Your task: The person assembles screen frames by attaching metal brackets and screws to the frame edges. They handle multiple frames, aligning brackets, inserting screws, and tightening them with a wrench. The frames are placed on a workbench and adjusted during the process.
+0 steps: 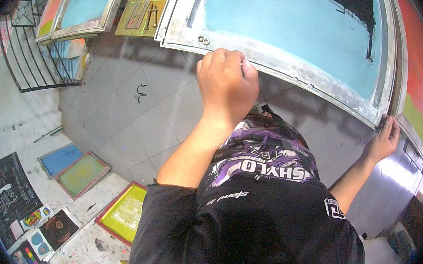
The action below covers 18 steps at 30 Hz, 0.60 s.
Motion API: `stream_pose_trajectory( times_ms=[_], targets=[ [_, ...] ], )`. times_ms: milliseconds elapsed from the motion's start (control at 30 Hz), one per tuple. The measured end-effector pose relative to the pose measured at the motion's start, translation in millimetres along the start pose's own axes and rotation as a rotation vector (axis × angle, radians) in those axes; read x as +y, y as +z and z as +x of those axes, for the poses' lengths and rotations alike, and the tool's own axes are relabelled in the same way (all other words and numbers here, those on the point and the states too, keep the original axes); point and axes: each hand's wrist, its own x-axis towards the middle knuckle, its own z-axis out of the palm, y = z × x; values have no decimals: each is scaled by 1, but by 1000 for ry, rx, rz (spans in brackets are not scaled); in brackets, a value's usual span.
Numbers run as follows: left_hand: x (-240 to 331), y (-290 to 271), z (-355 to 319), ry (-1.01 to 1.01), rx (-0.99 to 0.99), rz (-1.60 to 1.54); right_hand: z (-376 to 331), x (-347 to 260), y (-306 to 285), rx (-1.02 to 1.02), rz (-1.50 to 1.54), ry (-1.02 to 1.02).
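Note:
A large screen-printing frame (pixel 313 79) with a metal rim and light blue mesh (pixel 288 28) fills the upper right, with a dark patch toward its far corner. My left hand (pixel 227 82) is closed over the near rim of the frame, fingers curled on its edge. At the frame's right corner, my right hand (pixel 385 138) grips the rim. My black printed shirt (pixel 258 198) covers the lower middle of the view.
A red and green screen (pixel 419 71) stands behind the frame at right. Blue (pixel 61 159), green (pixel 82 174) and yellow-green (pixel 125 211) screens lean along the paint-spattered wall at left. A black metal rack (pixel 30 52) holds more screens at upper left. Grey tiled floor (pixel 133 114) lies below.

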Motion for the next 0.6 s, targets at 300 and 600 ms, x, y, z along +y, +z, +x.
stream_pose_trajectory(
  times_ms=[300,600],
  targets=[
    [0,-2,6,-10,-41,11,-4,-7,10,82,-123,-23],
    [-4,4,2,-12,-27,-84,-9,-13,24,181,-424,-123]
  ],
)
